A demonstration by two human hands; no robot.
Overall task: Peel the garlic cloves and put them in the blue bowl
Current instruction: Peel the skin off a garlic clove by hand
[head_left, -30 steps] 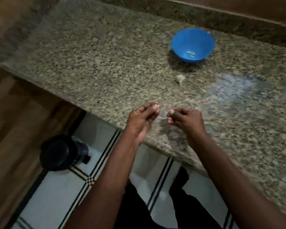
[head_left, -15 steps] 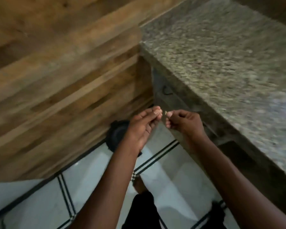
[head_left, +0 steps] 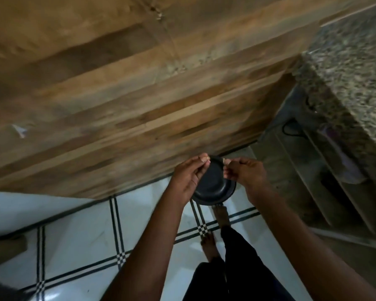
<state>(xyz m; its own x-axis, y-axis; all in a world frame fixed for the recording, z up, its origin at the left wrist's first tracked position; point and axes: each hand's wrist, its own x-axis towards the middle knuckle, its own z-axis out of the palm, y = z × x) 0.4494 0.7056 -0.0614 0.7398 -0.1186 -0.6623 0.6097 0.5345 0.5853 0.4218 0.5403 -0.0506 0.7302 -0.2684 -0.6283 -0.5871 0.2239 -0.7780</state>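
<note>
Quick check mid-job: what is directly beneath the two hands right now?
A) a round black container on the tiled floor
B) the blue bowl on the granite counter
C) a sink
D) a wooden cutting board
A: the left hand and right hand are held apart over the round black container, which stands on the tiled floor; the granite counter is off to the right.

black bin (head_left: 213, 187), tiled floor (head_left: 78, 242), granite counter (head_left: 354, 72)
</note>
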